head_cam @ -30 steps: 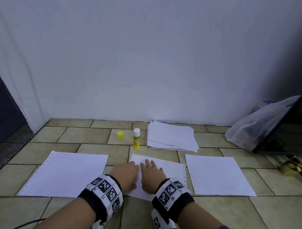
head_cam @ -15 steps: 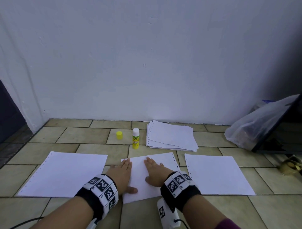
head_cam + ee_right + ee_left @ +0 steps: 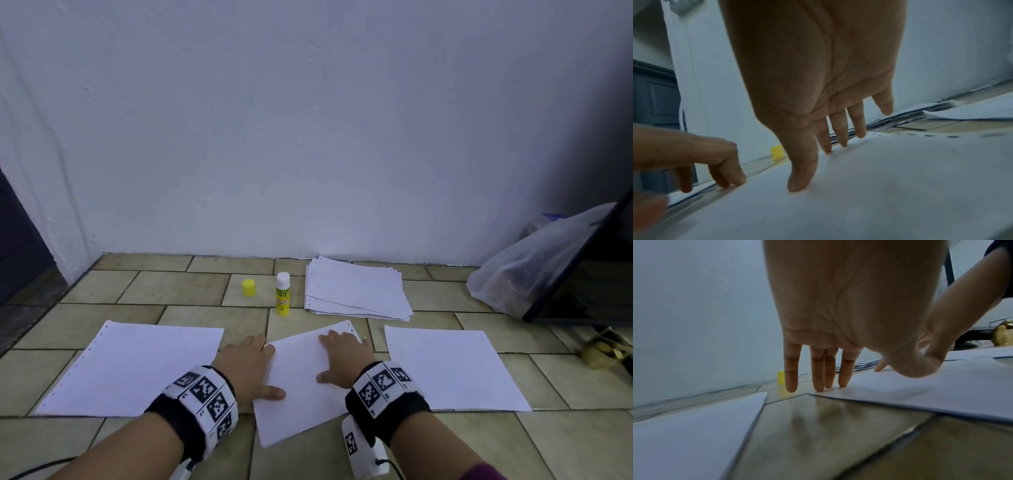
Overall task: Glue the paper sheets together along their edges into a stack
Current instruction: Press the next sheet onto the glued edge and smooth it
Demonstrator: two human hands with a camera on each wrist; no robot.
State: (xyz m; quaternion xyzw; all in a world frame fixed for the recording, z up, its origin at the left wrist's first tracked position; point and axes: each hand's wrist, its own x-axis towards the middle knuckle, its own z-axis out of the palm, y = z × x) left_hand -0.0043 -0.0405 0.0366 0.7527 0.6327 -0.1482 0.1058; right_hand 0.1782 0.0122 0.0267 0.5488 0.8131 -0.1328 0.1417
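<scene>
So we had both hands flat on the middle sheet [image 3: 301, 383], which lay crooked on the tiled floor [image 3: 171, 291], rotated a bit against the tile lines. Our left hand [image 3: 245, 368] sat at the sheet's left edge, fingers straight and together; the thumb reached onto the paper, the index fingertip touched its edge, and the other fingers [image 3: 791, 379] came down on bare tile. Our right hand [image 3: 342, 358] was spread open on the right half of the same sheet, thumb [image 3: 801, 177] and fingertips pressed down near the punched-hole edge. Neither hand gripped anything, just straight fingers on the paper.

A left sheet [image 3: 133, 370] lay flat just beside our left hand, and a right sheet [image 3: 452, 370] lay flat on the other side, close to the middle one; we couldn't tell if they touched. Farther back, against the white wall [image 3: 308, 137], sat a loose pile of sheets [image 3: 356, 289], slightly fanned. The glue stick [image 3: 283, 294] stood upright just left of that pile with its white top showing, and its yellow cap [image 3: 249, 287] stood apart on the floor to the left of it.

Off to the right was a clear plastic bag [image 3: 527, 270] leaning by a dark panel [image 3: 589, 267], with something brassy [image 3: 606, 349] near it, too blurry to identify.
</scene>
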